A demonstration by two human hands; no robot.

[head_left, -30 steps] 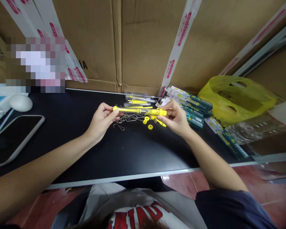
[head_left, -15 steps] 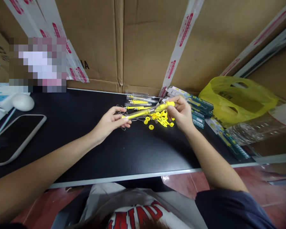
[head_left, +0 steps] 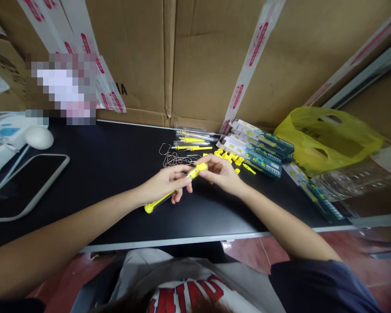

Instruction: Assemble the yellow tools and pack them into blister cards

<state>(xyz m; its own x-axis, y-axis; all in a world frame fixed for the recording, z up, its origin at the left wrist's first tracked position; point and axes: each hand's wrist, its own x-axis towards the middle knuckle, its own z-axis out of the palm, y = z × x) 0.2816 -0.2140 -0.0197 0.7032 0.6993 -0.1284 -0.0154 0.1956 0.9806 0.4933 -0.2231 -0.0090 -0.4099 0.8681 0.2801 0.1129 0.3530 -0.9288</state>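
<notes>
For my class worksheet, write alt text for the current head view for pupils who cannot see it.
A person's left hand and right hand grip a slim yellow-and-clear plastic tube over a black table. Beyond them lie bent silver wire hooks, small yellow plastic parts and green-and-white cardboard boxes.
</notes>
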